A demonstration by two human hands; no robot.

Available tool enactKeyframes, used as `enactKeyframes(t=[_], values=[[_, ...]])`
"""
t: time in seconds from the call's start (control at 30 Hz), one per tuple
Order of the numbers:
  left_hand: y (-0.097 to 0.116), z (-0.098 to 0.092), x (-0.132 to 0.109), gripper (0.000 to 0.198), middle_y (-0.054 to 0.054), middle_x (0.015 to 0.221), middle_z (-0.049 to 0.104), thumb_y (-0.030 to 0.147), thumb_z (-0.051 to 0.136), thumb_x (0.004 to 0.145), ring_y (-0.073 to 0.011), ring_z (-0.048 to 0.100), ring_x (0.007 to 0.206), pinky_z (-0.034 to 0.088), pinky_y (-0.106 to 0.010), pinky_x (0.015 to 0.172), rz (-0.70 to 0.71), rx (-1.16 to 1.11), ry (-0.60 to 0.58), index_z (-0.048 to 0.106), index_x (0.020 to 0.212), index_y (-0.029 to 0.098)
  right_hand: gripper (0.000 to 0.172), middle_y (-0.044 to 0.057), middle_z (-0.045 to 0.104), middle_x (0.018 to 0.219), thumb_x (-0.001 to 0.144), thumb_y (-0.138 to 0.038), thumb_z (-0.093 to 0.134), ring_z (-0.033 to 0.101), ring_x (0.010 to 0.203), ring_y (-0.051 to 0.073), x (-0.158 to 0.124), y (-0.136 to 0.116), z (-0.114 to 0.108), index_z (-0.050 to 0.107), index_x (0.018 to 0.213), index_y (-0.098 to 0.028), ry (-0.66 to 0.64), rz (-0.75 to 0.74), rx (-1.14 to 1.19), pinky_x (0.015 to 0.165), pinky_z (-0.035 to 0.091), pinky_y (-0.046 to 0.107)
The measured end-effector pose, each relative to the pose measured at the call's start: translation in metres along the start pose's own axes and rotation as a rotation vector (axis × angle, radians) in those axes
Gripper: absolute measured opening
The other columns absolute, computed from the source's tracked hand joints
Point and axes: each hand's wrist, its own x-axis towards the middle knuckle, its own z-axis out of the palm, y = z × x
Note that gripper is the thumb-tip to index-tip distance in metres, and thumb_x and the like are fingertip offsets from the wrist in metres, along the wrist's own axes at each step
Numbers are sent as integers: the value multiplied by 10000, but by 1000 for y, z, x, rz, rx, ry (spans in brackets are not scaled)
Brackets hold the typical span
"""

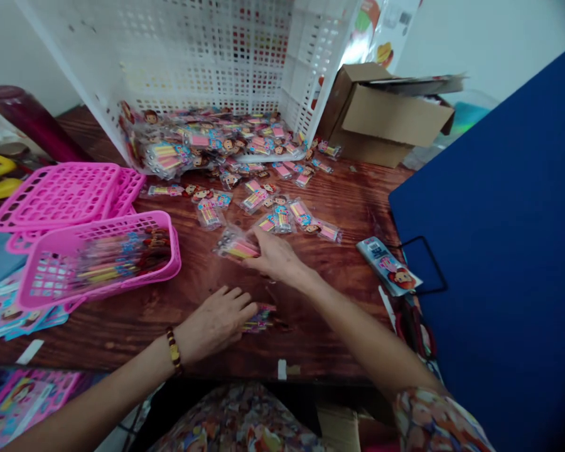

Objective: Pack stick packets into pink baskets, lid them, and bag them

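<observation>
Soft, even light lay over the table (pixel 358 198), white glare sat on the plastic (pixel 359 49), packets (pixel 209 213) looked slightly blurred, outer edges stretched, right corners fell dark

At the back of the table (pixel 329 320), a crate (pixel 207 59) holds packets (pixel 209 213), with more scattered before its opening; a cardboard box (pixel 393 116) stands to its right. At left, a basket (pixel 174 256) of packets sits before stacked baskets (pixel 75 168); at right, a card pack (pixel 388 267) lies beside a panel (pixel 508 251).
</observation>
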Motion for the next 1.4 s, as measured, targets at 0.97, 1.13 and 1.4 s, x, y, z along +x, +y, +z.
enactKeyframes(t=[0.97,1.13,1.4], values=[[0,14,-9,841,-170,1416,421,263,697,792,-364,313,1359,252,-570,1116,-93,91,453,241,1493,173,832,182,523,1258,716,-587,728,547,1172,362,-69,-16,-9,432,1349,-135,-444,-65,-55,923,467,507],[-6,16,-7,950,-204,1420,349,235,686,807,-359,327,1364,319,-561,1115,-140,16,525,86,1540,177,983,201,470,1356,655,-511,775,523,1196,392,-76,-17,-3,312,1447,-159,-396,-17,-87,921,458,539],[-11,45,-5,1158,-236,1539,102,308,750,783,-326,312,1424,366,-519,1128,-320,-453,607,-145,1513,224,824,182,504,1291,678,-395,738,568,1113,366,-77,-26,11,376,1386,-178,-348,43,-112,848,491,514]])
